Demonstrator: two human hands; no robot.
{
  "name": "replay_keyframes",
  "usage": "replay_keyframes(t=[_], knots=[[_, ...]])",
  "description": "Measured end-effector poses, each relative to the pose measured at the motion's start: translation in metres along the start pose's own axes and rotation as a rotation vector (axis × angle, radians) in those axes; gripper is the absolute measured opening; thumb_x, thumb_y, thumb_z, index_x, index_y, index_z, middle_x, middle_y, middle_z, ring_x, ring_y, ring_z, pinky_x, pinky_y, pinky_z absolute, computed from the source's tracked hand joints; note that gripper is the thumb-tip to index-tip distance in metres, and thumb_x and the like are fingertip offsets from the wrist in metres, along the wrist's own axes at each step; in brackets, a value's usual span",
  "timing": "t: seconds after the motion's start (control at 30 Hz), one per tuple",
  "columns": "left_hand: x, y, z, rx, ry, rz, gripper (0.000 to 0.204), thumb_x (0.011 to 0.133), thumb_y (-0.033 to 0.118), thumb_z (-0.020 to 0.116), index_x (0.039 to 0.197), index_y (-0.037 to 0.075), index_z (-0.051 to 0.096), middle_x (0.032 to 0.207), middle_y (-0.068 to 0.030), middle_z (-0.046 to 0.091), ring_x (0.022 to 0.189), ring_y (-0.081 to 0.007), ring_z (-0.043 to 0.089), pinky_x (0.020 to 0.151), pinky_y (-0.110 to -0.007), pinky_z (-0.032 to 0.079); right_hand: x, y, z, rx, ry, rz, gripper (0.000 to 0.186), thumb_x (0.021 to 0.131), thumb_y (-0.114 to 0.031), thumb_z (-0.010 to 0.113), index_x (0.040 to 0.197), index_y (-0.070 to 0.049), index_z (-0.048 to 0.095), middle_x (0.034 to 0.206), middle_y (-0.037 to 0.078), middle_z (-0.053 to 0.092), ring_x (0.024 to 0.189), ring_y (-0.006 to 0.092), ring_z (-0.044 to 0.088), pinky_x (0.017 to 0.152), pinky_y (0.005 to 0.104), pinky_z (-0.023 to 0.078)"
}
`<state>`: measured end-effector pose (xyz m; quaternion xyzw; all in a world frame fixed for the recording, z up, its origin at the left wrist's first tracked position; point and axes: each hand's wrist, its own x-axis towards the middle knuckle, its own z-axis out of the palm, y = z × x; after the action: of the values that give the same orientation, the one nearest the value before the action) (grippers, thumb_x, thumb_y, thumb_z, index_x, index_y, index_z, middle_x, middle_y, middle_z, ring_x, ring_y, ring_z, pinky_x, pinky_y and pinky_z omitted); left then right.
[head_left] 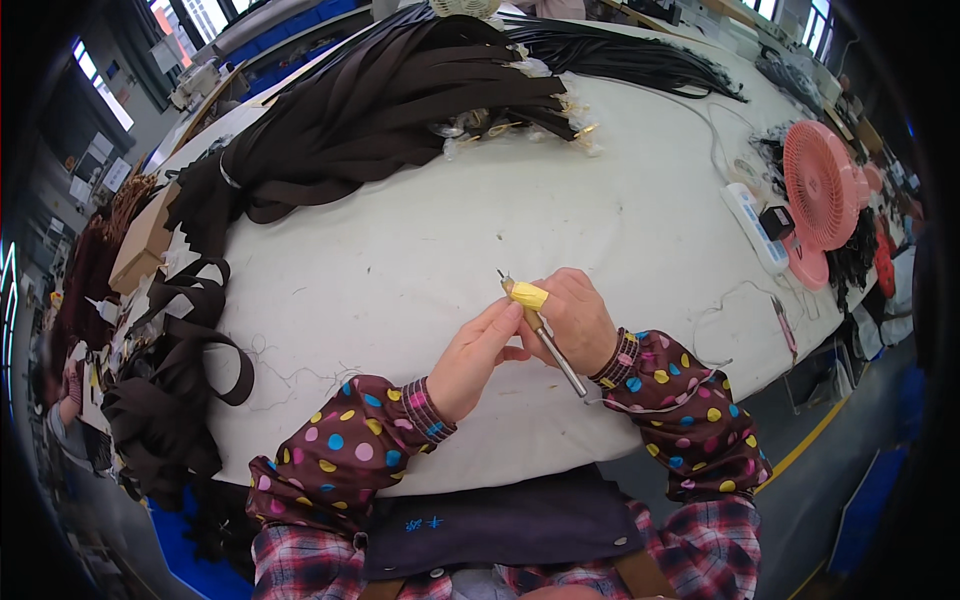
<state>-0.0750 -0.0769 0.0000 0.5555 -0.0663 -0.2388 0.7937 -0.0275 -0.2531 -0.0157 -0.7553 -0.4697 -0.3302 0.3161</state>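
Over the white-covered table, my two hands meet at a slim corded pen-shaped tool (563,362), which looks like an electric heat pen. It has a silver barrel, a brass-coloured front and a thin dark tip pointing away from me. A piece of yellow tape (528,294) sits around its front part. My left hand (478,350) pinches the tool just below the tape, thumb and fingers together. My right hand (575,318) is closed at the tape, its fingertips partly hidden. A thin cord leaves the barrel's rear end and passes over my right sleeve.
Dark brown straps (350,120) lie bundled at the far left, black cords (630,58) behind them. More dark strap (175,370) heaps along the left edge. At right stand a pink fan (820,185), a white power strip (752,228) and a pink pen-like tool (784,328).
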Motion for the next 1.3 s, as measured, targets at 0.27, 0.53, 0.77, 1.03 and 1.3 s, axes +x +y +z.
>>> replay_keyframes(t=[0.27, 0.53, 0.77, 1.03, 1.3], knots=[[0.001, 0.005, 0.011, -0.216, 0.171, -0.039, 0.033, 0.101, 0.030, 0.048, 0.129, 0.013, 0.051, 0.121, 0.0025, 0.055, 0.110, -0.0107, 0.050, 0.098, -0.033, 0.037, -0.002, -0.011, 0.010, 0.037, -0.024, 0.243, 0.062, 0.077, -0.003, 0.070, 0.133, -0.001, 0.043, 0.098, 0.010, 0.057, 0.078, 0.0229, 0.056, 0.072, 0.0326, 0.048], [0.007, 0.016, -0.009, -0.372, 0.309, 0.074, 0.030, 0.099, 0.029, 0.055, 0.123, 0.014, 0.051, 0.124, 0.0002, 0.056, 0.111, -0.0119, 0.052, 0.099, -0.032, 0.039, -0.007, -0.040, -0.005, 0.869, -0.209, 1.107, 0.065, 0.095, -0.015, 0.059, 0.147, 0.000, 0.024, 0.109, 0.004, 0.055, 0.098, 0.0115, 0.054, 0.089, 0.0277, 0.045], [0.025, 0.004, -0.019, -0.260, 0.346, 0.162, 0.020, 0.098, 0.022, 0.057, 0.116, 0.014, 0.052, 0.115, -0.0023, 0.061, 0.102, -0.0127, 0.058, 0.092, -0.031, 0.045, -0.040, -0.066, -0.113, 1.183, -0.606, 0.970, 0.042, 0.095, -0.013, 0.058, 0.133, 0.004, 0.048, 0.114, 0.008, 0.063, 0.102, 0.0146, 0.060, 0.091, 0.0280, 0.047], [0.030, -0.006, -0.024, -0.009, 0.344, 0.139, 0.024, 0.096, 0.020, 0.060, 0.115, 0.011, 0.050, 0.105, -0.0029, 0.062, 0.093, -0.0102, 0.058, 0.083, -0.026, 0.044, -0.152, 0.035, -0.276, -0.569, 0.357, 1.293, 0.026, 0.091, -0.015, 0.062, 0.110, 0.002, 0.061, 0.087, 0.010, 0.067, 0.081, 0.0196, 0.064, 0.076, 0.0272, 0.048], [0.047, -0.001, -0.009, 0.116, 0.240, 0.135, 0.019, 0.094, 0.018, 0.062, 0.108, 0.007, 0.054, 0.099, -0.0038, 0.063, 0.086, -0.0099, 0.056, 0.077, -0.025, 0.044, -0.242, 0.039, -0.292, -1.075, 0.177, 1.088, 0.029, 0.087, -0.018, 0.064, 0.110, 0.000, 0.058, 0.094, 0.015, 0.064, 0.088, 0.0297, 0.062, 0.074, 0.0385, 0.049]])
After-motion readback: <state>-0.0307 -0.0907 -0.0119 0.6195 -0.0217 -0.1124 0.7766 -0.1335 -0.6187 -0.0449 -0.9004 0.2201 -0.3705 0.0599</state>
